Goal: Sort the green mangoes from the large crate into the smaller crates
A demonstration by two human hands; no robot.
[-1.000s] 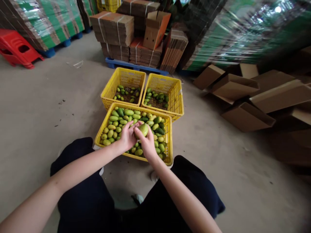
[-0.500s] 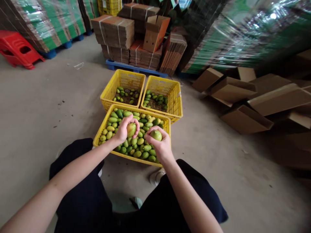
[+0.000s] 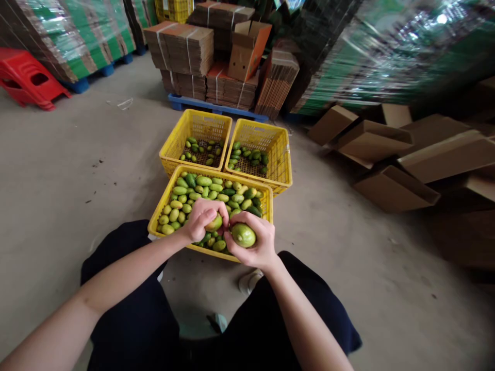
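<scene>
My left hand (image 3: pixel 207 219) is closed around a yellowish-green oval fruit (image 3: pixel 214 222), its fingers curled over the far side. Close beside it, my right hand (image 3: pixel 257 237) grips another green oval fruit (image 3: pixel 244 235), whose pointed end faces up toward me. Both hands hover over the near part of a yellow plastic crate (image 3: pixel 154 211) full of similar fruit (image 3: pixel 181 198), ranging from dark green to yellowish. The hands hide part of the crate's right front.
Behind the full crate stand two more yellow crates, left (image 3: pixel 174 149) and right (image 3: pixel 280 159), each with some green fruit at the bottom. Bundled flat cartons (image 3: pixel 181 46) rest on a blue pallet (image 3: pixel 216 107). Open cardboard boxes (image 3: pixel 390 188) lie right; a red stool (image 3: pixel 31 77) stands left.
Both hands have come nearer to me and closer together, each still holding its fruit. The right hand's fruit has turned, showing more of its side and tip.
</scene>
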